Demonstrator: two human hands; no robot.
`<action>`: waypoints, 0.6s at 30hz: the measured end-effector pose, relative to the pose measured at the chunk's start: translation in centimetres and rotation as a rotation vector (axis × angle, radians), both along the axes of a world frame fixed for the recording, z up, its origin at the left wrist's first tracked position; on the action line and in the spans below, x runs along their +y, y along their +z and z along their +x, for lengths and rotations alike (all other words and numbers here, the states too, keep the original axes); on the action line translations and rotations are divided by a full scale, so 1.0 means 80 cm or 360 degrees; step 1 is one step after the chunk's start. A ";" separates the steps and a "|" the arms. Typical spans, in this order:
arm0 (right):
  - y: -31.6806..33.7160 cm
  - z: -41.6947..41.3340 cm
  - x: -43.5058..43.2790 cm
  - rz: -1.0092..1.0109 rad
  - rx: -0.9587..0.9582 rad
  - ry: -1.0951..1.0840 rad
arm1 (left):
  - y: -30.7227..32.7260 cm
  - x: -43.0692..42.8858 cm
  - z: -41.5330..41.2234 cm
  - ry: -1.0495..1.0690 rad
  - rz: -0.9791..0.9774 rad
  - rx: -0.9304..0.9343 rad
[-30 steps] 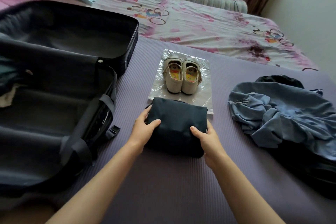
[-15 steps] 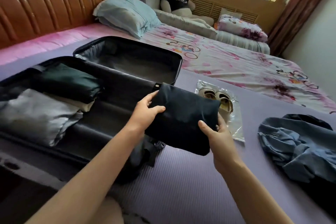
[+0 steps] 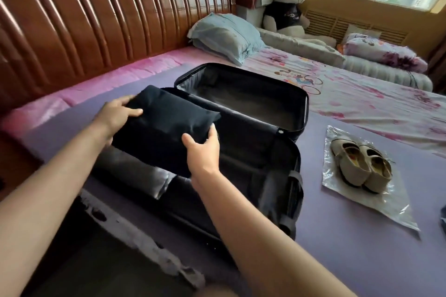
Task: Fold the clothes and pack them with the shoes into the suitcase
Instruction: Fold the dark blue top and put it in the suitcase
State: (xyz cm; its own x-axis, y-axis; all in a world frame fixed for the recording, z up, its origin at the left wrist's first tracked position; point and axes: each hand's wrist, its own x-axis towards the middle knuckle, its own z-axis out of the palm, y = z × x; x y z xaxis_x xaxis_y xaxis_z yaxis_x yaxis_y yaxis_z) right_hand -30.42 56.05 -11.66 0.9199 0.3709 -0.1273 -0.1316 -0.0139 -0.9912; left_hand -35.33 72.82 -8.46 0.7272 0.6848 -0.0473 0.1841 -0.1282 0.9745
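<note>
A folded dark garment is held over the near half of the open suitcase; whether it touches the contents beneath cannot be told. The garment is gripped at its left edge by the left hand, with the thumb laid across the top face and the fingers curled round the edge. The near right corner is gripped by the right hand, thumb on top and fingers wrapped round the edge. Below the garment, a folded grey item is seen lying inside the same half of the suitcase. The suitcase is laid open on a purple mat. To its right, well apart from it, a pair of pale shoes is set side by side on a clear plastic bag, which lies flat on the mat. Beyond the suitcase, a blue pillow and a teddy bear are located near the wooden headboard.
</note>
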 end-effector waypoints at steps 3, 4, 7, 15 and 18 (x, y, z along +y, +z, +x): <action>-0.017 -0.011 0.054 -0.0127 0.0118 0.0094 | -0.020 0.052 -0.015 0.0114 0.0040 0.0099; -0.021 -0.017 0.063 -0.0178 0.0138 0.0149 | -0.032 0.065 -0.019 0.0162 0.0075 0.0130; -0.047 -0.027 0.073 -0.0451 0.0213 0.0321 | -0.073 0.081 -0.029 0.0223 0.0214 0.0347; -0.040 -0.017 0.051 -0.0692 -0.0645 0.0465 | -0.087 0.059 -0.013 0.0232 0.1469 0.0396; -0.047 -0.011 0.058 -0.0931 -0.0721 0.0731 | -0.103 0.056 -0.006 -0.0006 0.1456 0.0674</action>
State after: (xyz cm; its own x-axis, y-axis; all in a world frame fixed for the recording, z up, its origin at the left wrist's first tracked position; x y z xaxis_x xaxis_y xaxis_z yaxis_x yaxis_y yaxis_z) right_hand -31.31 60.72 -15.40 0.7035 0.7071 -0.0711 0.4174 -0.4922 -0.7639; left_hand -35.81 77.33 -16.68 0.7746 0.5849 0.2407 0.4902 -0.7956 0.3558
